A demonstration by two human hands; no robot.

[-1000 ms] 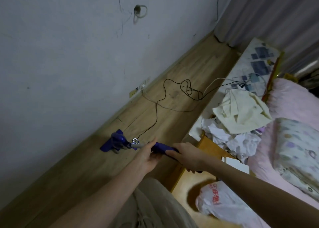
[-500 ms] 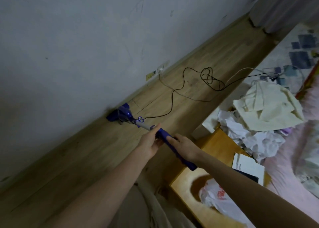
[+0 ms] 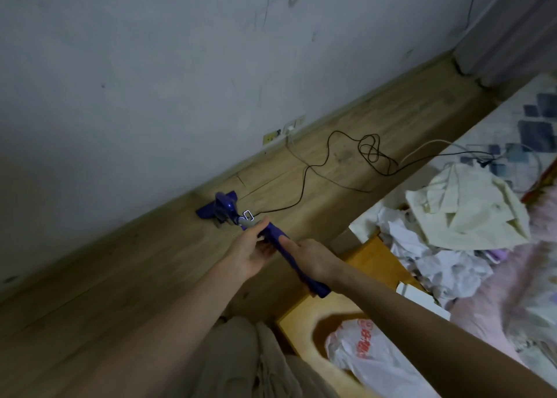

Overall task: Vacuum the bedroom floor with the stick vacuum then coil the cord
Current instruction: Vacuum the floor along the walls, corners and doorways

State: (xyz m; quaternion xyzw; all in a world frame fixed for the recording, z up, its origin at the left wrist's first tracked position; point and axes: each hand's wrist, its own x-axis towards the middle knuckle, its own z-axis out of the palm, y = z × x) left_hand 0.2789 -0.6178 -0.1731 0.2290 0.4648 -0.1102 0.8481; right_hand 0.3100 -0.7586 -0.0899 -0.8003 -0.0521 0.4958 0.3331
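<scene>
A purple stick vacuum [image 3: 278,239] points away from me, its floor head [image 3: 218,208] on the wooden floor [image 3: 129,265] close to the base of the wall. My left hand [image 3: 251,248] grips the stick just behind the silver tube. Further back, my right hand [image 3: 312,257] grips the purple handle, forefinger lying along it. The black cord [image 3: 304,171] runs from the vacuum across the floor, tangles into loops [image 3: 372,150] and continues onto the bed.
A wall socket [image 3: 283,132] with a white plug sits at the skirting. A wooden bedside table [image 3: 304,319] carries a white plastic bag [image 3: 370,355]. The bed [image 3: 512,126] at right holds crumpled clothes [image 3: 464,214]. A curtain [image 3: 512,27] hangs at far right.
The vacuum head has slid forward along the floor toward the wall, and both hands have stayed on the stick. The view has swung back slightly.
</scene>
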